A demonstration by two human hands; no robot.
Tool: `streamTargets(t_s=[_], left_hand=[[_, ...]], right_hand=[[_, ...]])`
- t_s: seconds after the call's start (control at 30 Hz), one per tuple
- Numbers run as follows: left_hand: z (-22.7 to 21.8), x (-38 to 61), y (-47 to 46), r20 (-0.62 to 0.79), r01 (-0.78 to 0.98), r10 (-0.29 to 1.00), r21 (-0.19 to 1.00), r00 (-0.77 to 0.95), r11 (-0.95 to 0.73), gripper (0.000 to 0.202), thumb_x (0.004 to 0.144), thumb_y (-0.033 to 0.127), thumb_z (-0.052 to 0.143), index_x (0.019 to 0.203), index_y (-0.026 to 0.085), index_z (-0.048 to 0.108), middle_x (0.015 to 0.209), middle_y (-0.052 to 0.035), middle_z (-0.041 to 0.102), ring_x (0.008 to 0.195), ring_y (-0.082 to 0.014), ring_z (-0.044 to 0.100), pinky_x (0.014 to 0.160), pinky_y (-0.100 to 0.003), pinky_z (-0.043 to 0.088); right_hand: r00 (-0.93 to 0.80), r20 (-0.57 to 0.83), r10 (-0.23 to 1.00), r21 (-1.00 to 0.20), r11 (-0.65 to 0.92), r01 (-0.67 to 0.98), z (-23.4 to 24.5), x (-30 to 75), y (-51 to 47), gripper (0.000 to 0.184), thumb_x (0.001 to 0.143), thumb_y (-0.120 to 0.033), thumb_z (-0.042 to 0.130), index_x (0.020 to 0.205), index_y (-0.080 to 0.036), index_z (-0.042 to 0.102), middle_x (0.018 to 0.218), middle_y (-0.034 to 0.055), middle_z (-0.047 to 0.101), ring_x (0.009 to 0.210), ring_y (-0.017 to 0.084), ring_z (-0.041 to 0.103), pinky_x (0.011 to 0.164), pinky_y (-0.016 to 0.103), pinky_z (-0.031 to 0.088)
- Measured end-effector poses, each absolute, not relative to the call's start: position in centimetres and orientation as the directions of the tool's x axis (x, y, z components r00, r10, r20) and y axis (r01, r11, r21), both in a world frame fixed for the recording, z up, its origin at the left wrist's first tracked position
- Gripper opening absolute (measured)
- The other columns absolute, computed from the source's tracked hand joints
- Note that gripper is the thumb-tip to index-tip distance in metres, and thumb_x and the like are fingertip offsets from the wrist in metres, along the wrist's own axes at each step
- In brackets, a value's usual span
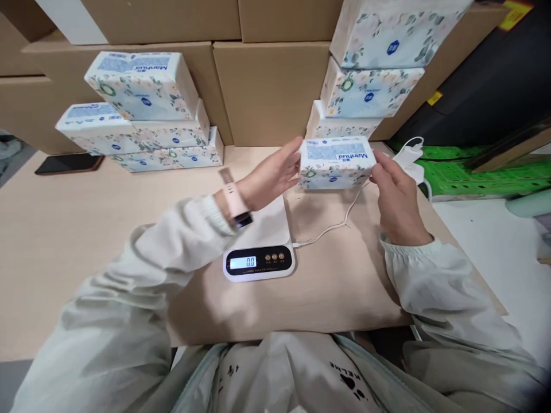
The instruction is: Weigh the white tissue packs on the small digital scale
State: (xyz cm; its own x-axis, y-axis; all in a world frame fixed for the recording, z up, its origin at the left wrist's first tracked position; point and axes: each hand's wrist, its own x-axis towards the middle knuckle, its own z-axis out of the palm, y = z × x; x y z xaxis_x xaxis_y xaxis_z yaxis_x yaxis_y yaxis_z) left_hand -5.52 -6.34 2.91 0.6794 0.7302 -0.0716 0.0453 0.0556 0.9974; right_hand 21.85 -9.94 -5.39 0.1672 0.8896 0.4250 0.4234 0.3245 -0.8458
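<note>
A floral tissue pack (336, 162) hangs in the air just beyond a white kitchen scale (260, 245). My left hand (271, 175) presses flat against the pack's left end. My right hand (394, 189) grips its right end with curled fingers. The scale's display reads 0.0 and its platform is bare. A pink watch sits on my left wrist. Behind the held pack, a stack of the same packs (370, 69) leans against cardboard boxes. Another stack of three packs (142, 109) stands at the back left.
Cardboard boxes (271, 86) line the back of the wooden table (86, 218). A white cable (340, 221) runs from the scale to a charger (408, 156). A black phone (69, 163) lies far left. Green crates (473, 172) stand at the right.
</note>
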Motion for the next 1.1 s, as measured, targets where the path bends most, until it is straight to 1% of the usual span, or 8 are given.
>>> streamTargets(t_s=[0.1, 0.2, 0.37, 0.43, 0.57, 0.63, 0.8, 1.1], left_hand=[[5.5, -10.7, -11.1, -0.054, -0.05, 0.827, 0.994, 0.559, 0.098, 0.053, 0.112, 0.055, 0.041, 0.132, 0.021, 0.076, 0.159, 0.0007, 0.06, 0.166, -0.031, 0.033, 0.136, -0.049, 0.037], [5.8, -15.0, -15.5, -0.088, -0.035, 0.909, 0.993, 0.408, 0.112, 0.051, 0.104, 0.059, 0.059, 0.14, 0.026, 0.074, 0.162, -0.0026, 0.057, 0.167, -0.0361, 0.029, 0.137, -0.057, 0.035], [2.8, -18.7, -19.5, -0.169, -0.039, 0.944, 0.982, 0.283, 0.187, 0.052, 0.105, 0.06, 0.056, 0.148, 0.033, 0.069, 0.168, 0.0026, 0.049, 0.167, -0.0344, 0.03, 0.14, -0.057, 0.029], [1.6, -19.5, -20.0, -0.172, -0.055, 0.95, 0.98, 0.261, 0.192, 0.051, 0.106, 0.058, 0.055, 0.149, 0.034, 0.068, 0.169, 0.0034, 0.048, 0.167, -0.0326, 0.032, 0.141, -0.056, 0.028], [0.6, -20.2, -19.7, -0.09, -0.055, 0.994, 0.994, 0.056, 0.093, 0.049, 0.107, 0.053, 0.055, 0.146, 0.029, 0.069, 0.168, -0.002, 0.051, 0.166, -0.0319, 0.035, 0.141, -0.057, 0.025], [0.7, -20.3, -19.3, -0.052, -0.062, 0.999, 0.997, -0.016, 0.051, 0.048, 0.107, 0.051, 0.054, 0.145, 0.027, 0.07, 0.166, -0.0035, 0.053, 0.165, -0.0312, 0.035, 0.141, -0.057, 0.024], [0.5, -19.8, -18.5, -0.085, -0.117, 0.996, 0.989, 0.023, 0.087, 0.046, 0.108, 0.048, 0.052, 0.143, 0.026, 0.071, 0.165, -0.004, 0.055, 0.164, -0.0292, 0.039, 0.142, -0.053, 0.024], [0.0, -20.3, -18.7, -0.141, -0.15, 0.99, 0.978, 0.029, 0.144, 0.046, 0.109, 0.05, 0.049, 0.14, 0.026, 0.073, 0.164, -0.0033, 0.055, 0.163, -0.0287, 0.04, 0.141, -0.053, 0.025]], right_hand=[[0.107, 0.384, 0.917, -0.882, 0.33, 0.337, -2.4, 17.5, -12.9, 0.053, 0.103, -0.055, 0.063, 0.153, -0.036, 0.061, 0.163, 0.0019, 0.059, 0.156, 0.03, 0.052, 0.132, 0.06, 0.043], [-0.093, 0.357, 0.929, -0.881, 0.368, 0.296, -2.3, 13.6, -15.4, 0.058, 0.106, -0.054, 0.059, 0.161, -0.041, 0.05, 0.167, -0.0004, 0.054, 0.157, 0.027, 0.05, 0.132, 0.057, 0.045], [-0.254, 0.28, 0.926, -0.882, 0.352, 0.312, -5.7, 10.7, -17.7, 0.065, 0.107, -0.049, 0.058, 0.168, -0.043, 0.038, 0.164, 0.0043, 0.056, 0.148, 0.028, 0.058, 0.122, 0.057, 0.055], [-0.279, 0.28, 0.919, -0.867, 0.367, 0.337, -6.4, 10.7, -18.1, 0.064, 0.107, -0.046, 0.058, 0.167, -0.044, 0.037, 0.163, 0.0039, 0.057, 0.146, 0.029, 0.059, 0.122, 0.059, 0.054], [-0.201, 0.41, 0.89, -0.809, 0.456, 0.37, -6.4, 11.2, -18.5, 0.058, 0.108, -0.038, 0.057, 0.164, -0.044, 0.042, 0.164, 0.0034, 0.056, 0.153, 0.03, 0.053, 0.129, 0.062, 0.044], [-0.13, 0.464, 0.876, -0.79, 0.476, 0.386, -6.2, 11.5, -18.6, 0.055, 0.108, -0.037, 0.056, 0.162, -0.042, 0.046, 0.162, 0.0042, 0.058, 0.151, 0.03, 0.054, 0.128, 0.063, 0.043], [-0.033, 0.459, 0.888, -0.803, 0.431, 0.413, -6.1, 11.9, -18.7, 0.043, 0.108, -0.038, 0.056, 0.15, -0.036, 0.059, 0.152, 0.0051, 0.066, 0.144, 0.03, 0.058, 0.124, 0.061, 0.045], [-0.087, 0.464, 0.881, -0.78, 0.454, 0.431, -5.9, 11.5, -18.6, 0.029, 0.108, -0.038, 0.055, 0.133, -0.034, 0.069, 0.142, 0.0043, 0.073, 0.137, 0.028, 0.062, 0.119, 0.059, 0.05]])
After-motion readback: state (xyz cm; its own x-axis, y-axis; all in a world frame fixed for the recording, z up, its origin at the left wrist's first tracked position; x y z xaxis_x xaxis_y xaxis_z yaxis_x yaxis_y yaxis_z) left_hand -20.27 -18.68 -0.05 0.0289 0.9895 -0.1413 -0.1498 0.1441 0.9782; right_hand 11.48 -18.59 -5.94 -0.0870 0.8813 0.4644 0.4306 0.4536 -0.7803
